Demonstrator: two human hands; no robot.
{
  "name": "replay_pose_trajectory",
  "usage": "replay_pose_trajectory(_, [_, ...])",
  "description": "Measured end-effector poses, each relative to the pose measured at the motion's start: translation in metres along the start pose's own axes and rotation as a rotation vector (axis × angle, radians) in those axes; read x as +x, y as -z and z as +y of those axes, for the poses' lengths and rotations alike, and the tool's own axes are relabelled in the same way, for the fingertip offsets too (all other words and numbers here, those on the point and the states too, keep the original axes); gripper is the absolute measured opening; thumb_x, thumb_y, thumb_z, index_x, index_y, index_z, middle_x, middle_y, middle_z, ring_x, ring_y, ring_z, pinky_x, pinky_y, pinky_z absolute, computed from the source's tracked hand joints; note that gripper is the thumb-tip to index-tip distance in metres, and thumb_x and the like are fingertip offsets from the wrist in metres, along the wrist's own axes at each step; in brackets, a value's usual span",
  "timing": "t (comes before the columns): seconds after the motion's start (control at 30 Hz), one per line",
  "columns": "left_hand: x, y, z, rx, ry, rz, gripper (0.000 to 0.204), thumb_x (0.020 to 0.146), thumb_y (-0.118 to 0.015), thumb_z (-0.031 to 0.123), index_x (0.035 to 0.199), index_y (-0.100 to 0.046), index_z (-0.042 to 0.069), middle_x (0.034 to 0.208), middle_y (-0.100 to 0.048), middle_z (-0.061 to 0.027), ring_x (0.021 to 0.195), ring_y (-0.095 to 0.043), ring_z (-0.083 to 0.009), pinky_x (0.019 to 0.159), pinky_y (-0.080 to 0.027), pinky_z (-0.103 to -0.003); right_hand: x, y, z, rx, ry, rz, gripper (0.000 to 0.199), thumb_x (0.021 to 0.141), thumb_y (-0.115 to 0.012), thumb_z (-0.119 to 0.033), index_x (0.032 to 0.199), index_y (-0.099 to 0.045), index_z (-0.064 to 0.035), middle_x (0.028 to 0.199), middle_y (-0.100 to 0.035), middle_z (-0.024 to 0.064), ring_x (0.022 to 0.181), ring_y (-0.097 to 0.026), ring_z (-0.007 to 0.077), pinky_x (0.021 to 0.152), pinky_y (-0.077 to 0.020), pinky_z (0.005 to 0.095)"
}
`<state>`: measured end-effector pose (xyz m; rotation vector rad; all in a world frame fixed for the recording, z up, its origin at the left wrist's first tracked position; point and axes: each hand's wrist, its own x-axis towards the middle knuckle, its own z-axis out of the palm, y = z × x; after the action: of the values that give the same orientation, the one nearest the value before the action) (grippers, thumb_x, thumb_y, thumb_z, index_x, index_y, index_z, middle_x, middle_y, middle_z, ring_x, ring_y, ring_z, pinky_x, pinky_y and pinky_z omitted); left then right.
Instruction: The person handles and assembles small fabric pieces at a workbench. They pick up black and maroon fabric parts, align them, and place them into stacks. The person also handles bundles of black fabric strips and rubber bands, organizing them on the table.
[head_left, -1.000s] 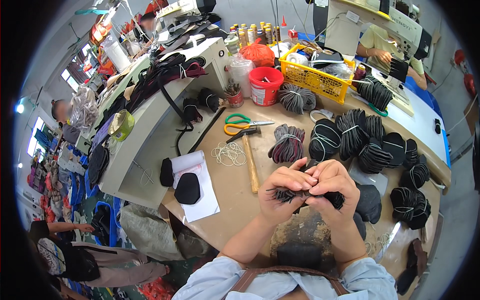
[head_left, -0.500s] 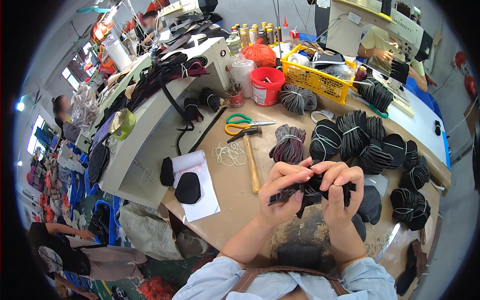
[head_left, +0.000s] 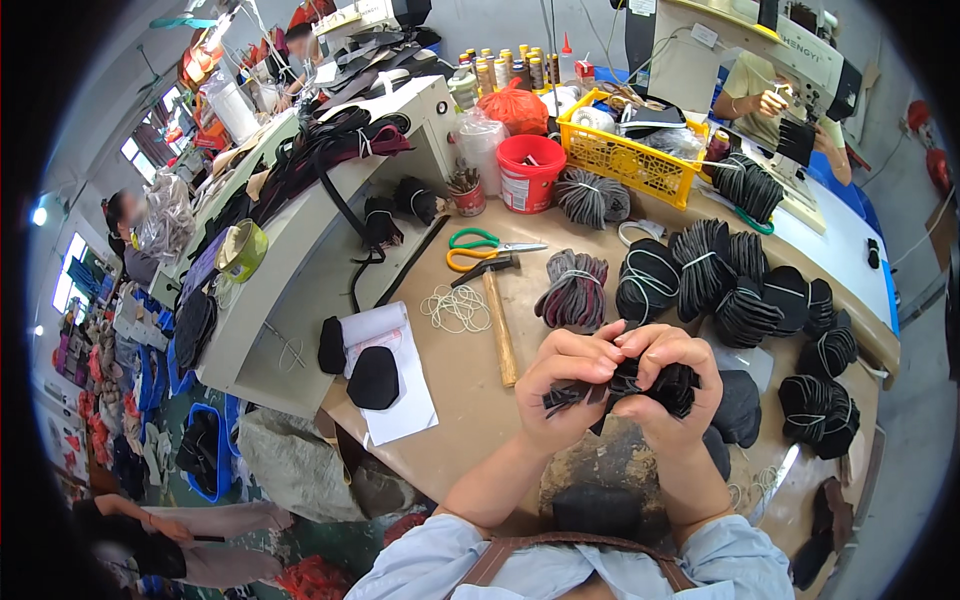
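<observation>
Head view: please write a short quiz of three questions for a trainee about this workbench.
1. True or false: both hands hold one stack of black pieces.
2. What lies just left of the hammer's handle? A) rubber bands B) a red bucket C) a yellow crate
3. What colours are the scissors' handles?

Key:
1. True: the left hand and right hand grip the stack together.
2. A: the rubber bands lie beside the hammer.
3. Green and yellow, on the scissors.

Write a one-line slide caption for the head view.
Both hands, left hand and right hand, grip a stack of black fabric pieces above a workbench with tied bundles, hammer and scissors.
</observation>
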<state>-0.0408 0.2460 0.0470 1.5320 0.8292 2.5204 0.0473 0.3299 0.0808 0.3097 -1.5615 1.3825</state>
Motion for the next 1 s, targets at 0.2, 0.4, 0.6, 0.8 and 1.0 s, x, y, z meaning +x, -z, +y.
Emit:
replay_pose_trajectory(0.2, [0.001, 0.001, -0.003, -0.168, -0.025, -0.032, 0.018, 0.079, -0.069, -0.001, 0.091, -0.057, 0.005, 0.094, -0.055, -0.0101, 0.096, -0.06, -0.0242, 0.102, -0.037, -0.055, 0.001, 0.0, -0.003, -0.077, 0.088, -0.044, 0.048, 0.061, -0.085, -0.011, 0.099, -0.056, -0.0024, 0.071, -0.058, 0.0046, 0.089, -0.061, 0.0253, 0.08, -0.047, 0.0373])
replay_pose_trajectory(0.4, [0.002, 0.001, -0.004, -0.198, -0.039, -0.047, 0.016, 0.08, -0.068, 0.0, 0.09, -0.057, 0.006, 0.093, -0.056, -0.01, 0.095, -0.061, -0.0249, 0.102, -0.037, -0.056, 0.002, 0.002, -0.008, -0.115, 0.096, -0.078, 0.045, 0.063, -0.083, -0.009, 0.099, -0.058, -0.0015, 0.064, -0.058, 0.0038, 0.087, -0.061, 0.0252, 0.078, -0.0466, 0.0362])
replay_pose_trajectory(0.6, [0.002, 0.004, -0.004, -0.212, -0.026, -0.069, 0.015, 0.08, -0.061, -0.007, 0.089, -0.058, 0.005, 0.091, -0.057, -0.0107, 0.094, -0.061, -0.0255, 0.103, -0.036, -0.056, 0.004, 0.002, -0.011, -0.119, 0.09, -0.077, 0.036, 0.067, -0.077, 0.0, 0.099, -0.059, -0.0001, 0.07, -0.061, 0.0073, 0.086, -0.061, 0.0251, 0.077, -0.0464, 0.0344])
replay_pose_trajectory(0.8, [0.005, 0.006, 0.001, -0.103, -0.002, -0.103, 0.019, 0.077, -0.062, -0.008, 0.091, -0.061, 0.005, 0.094, -0.059, -0.0113, 0.096, -0.061, -0.0264, 0.101, -0.038, -0.055, 0.008, 0.0, -0.021, -0.232, 0.015, -0.076, 0.032, 0.066, -0.074, 0.003, 0.095, -0.062, -0.0007, 0.085, -0.057, 0.009, 0.086, -0.058, 0.0228, 0.079, -0.0464, 0.0332])
replay_pose_trajectory(1.0, [0.005, 0.005, 0.005, 0.053, 0.028, -0.065, 0.025, 0.076, -0.063, -0.009, 0.099, -0.062, 0.002, 0.098, -0.059, -0.0122, 0.098, -0.06, -0.0269, 0.1, -0.041, -0.048, 0.008, 0.0, -0.014, -0.246, -0.014, -0.058, 0.015, 0.076, -0.064, 0.004, 0.09, -0.063, -0.0024, 0.091, -0.052, 0.0086, 0.096, -0.055, 0.0242, 0.086, -0.0452, 0.036])
